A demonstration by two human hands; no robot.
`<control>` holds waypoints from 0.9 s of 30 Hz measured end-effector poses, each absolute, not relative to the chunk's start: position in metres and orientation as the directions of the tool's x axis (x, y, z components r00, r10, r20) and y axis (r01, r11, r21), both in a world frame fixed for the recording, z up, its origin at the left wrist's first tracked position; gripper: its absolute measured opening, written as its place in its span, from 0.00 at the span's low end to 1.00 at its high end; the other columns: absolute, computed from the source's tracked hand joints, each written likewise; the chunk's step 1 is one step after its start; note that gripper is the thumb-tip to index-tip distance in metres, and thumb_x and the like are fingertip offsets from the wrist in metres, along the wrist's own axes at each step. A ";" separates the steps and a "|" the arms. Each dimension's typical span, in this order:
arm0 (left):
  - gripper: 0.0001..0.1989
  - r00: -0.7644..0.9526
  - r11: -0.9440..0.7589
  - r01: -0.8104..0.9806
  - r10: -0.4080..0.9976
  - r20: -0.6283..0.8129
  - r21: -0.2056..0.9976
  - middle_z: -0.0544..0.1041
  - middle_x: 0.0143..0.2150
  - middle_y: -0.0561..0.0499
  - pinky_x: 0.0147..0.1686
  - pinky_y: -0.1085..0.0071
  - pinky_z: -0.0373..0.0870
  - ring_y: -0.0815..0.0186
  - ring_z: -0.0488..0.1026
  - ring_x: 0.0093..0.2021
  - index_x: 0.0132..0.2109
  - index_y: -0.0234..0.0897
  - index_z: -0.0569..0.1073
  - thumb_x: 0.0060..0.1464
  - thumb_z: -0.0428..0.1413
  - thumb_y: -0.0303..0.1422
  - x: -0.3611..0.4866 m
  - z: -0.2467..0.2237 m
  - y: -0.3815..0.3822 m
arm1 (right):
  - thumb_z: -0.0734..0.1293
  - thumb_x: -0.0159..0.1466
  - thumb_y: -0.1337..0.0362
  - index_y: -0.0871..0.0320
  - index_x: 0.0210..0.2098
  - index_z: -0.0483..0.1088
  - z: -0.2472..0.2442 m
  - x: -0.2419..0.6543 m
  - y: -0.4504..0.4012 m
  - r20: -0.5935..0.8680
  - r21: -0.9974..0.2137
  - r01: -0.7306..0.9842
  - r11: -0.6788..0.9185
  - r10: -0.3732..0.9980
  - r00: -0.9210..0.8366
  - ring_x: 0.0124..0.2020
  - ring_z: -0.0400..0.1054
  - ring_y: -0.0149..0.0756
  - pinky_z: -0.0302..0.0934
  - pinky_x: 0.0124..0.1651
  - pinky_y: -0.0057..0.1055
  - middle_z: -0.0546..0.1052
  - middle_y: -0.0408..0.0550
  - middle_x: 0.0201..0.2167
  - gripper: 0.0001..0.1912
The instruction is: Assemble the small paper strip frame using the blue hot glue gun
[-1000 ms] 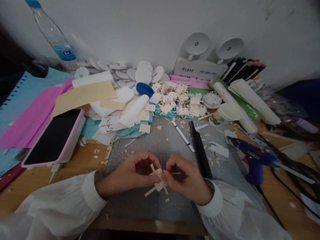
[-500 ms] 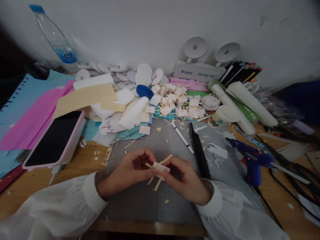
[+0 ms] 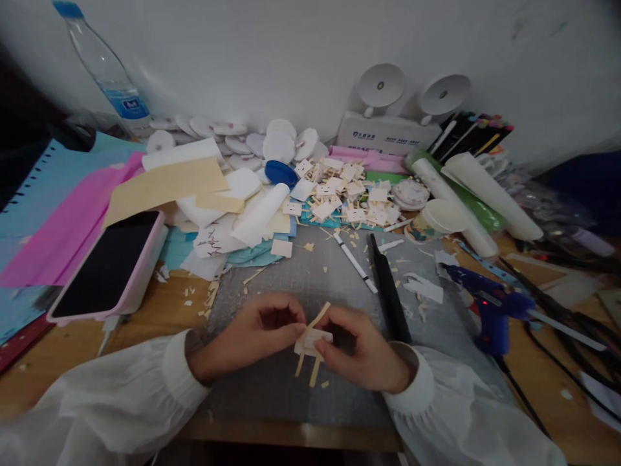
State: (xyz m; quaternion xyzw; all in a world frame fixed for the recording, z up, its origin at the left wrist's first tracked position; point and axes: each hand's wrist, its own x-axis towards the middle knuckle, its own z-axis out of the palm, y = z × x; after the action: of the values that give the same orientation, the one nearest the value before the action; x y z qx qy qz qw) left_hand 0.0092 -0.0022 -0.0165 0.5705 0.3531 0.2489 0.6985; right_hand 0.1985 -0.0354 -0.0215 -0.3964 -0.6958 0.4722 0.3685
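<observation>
Just above the grey mat (image 3: pixel 272 404), near the front edge of the wooden counter (image 3: pixel 145 323), I've got a small paper figure (image 3: pixel 305 347) up between both bare hands. Left grip (image 3: pixel 257 330): thumb and forefinger pinched together on the figure's upper left edge. Right grip (image 3: pixel 361 346): clamped on its right side, thumb in front; the fingers behind are mostly hidden, so I can't tell their exact placement. One tan strip slants up between the hands, two more hang below the pale body. Small paper scraps on the mat beneath.

Right of the hands I have a long black tool (image 3: pixel 389 291) lying on the mat, a white pen (image 3: pixel 355 263) with dark bands beside it, then a blue glue gun (image 3: pixel 488 301), red light lit. Behind: heap of similar figures (image 3: pixel 344 194), some with dotted faces; blue lid (image 3: pixel 280 173) at its left, paper cup (image 3: pixel 439 221) near its right. Loose pale paper square (image 3: pixel 281 248) at the mat's back. Left side: phone (image 3: pixel 111 265) in pink case, propped at a tilt, coloured sheets beyond, clear bottle (image 3: pixel 109 77) against the wall.
</observation>
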 end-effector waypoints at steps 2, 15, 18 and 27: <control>0.08 0.628 0.216 0.078 0.748 -0.216 0.973 0.67 0.26 0.55 0.27 0.77 0.60 0.72 0.63 0.27 0.30 0.32 0.70 0.52 0.58 0.33 0.010 -0.016 -0.003 | 0.63 0.56 0.70 0.58 0.28 0.66 -0.022 0.198 -0.036 0.124 -0.954 0.197 0.225 0.898 -0.423 0.21 0.56 0.26 0.52 0.23 0.22 0.66 0.39 0.21 0.02; 0.08 0.609 0.203 0.046 0.771 -0.188 0.978 0.68 0.26 0.55 0.27 0.77 0.60 0.72 0.64 0.27 0.29 0.32 0.70 0.53 0.56 0.32 0.011 -0.018 -0.003 | 0.63 0.59 0.66 0.58 0.28 0.63 -0.028 0.200 -0.036 0.008 -0.986 0.149 0.073 0.918 -0.397 0.22 0.55 0.27 0.51 0.23 0.24 0.63 0.39 0.22 0.04; 0.09 0.623 0.204 0.067 0.756 -0.201 0.977 0.68 0.26 0.55 0.27 0.77 0.60 0.71 0.63 0.27 0.30 0.32 0.71 0.53 0.56 0.33 0.012 -0.016 -0.003 | 0.63 0.60 0.66 0.58 0.29 0.63 -0.027 0.201 -0.036 0.018 -0.985 0.152 0.083 0.921 -0.389 0.22 0.55 0.26 0.51 0.23 0.23 0.63 0.39 0.22 0.04; 0.10 0.642 0.196 0.076 0.741 -0.199 0.978 0.66 0.25 0.55 0.26 0.77 0.57 0.72 0.61 0.26 0.30 0.32 0.70 0.55 0.56 0.35 0.009 -0.015 -0.004 | 0.63 0.64 0.68 0.53 0.46 0.65 -0.026 0.206 -0.035 0.266 -0.934 0.203 0.295 0.951 -0.160 0.34 0.65 0.32 0.62 0.36 0.29 0.68 0.45 0.36 0.11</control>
State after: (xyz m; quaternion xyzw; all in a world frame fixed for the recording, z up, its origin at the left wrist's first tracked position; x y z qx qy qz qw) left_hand 0.0094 -0.0040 -0.0154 0.5864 0.3482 0.2408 0.6906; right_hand 0.2058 -0.0348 -0.0258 -0.4429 -0.6510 0.3952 0.4732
